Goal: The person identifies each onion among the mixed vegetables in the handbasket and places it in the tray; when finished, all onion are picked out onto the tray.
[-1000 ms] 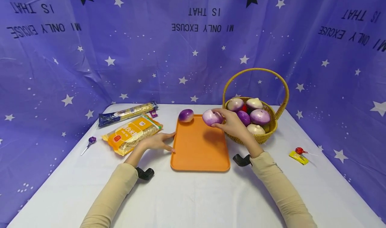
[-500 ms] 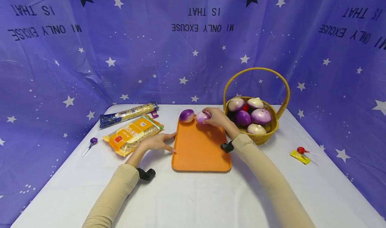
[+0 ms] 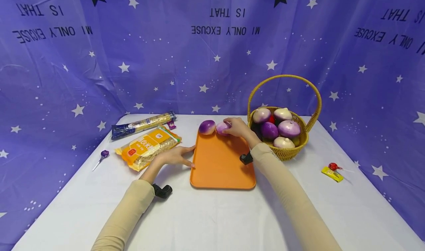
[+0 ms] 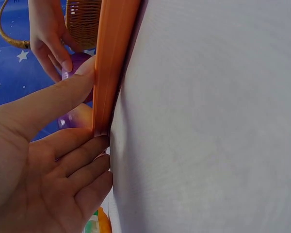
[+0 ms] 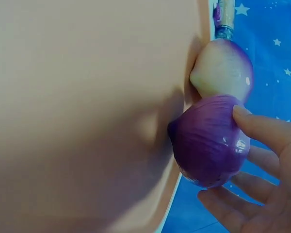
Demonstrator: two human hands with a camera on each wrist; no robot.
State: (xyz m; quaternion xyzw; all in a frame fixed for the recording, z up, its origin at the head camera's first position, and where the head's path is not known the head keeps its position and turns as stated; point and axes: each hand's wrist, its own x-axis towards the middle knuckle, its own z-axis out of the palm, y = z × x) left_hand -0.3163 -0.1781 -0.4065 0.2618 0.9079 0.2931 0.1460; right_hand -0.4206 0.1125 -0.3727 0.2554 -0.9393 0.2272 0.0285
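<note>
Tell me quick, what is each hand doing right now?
Left hand: open, straight fingers touching the orange tray.
Right hand: holding a purple onion on the tray.

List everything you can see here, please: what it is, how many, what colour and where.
Tray: one, orange, middle of the table.
Onions on tray: two, purple and white, at its far edge; one lies free, the other is in the right hand.
Basket: one, yellow wicker, right of the tray.
Onions in basket: about five, purple or white.
Noodle packs: two, one orange, one long and blue-ended, left of the tray.
Lollipops: two, purple far left, red far right.
Table: one, white.
Backdrop: purple with stars.
Left hand: flat against the tray's left edge.
Right hand: holds an onion.
</note>
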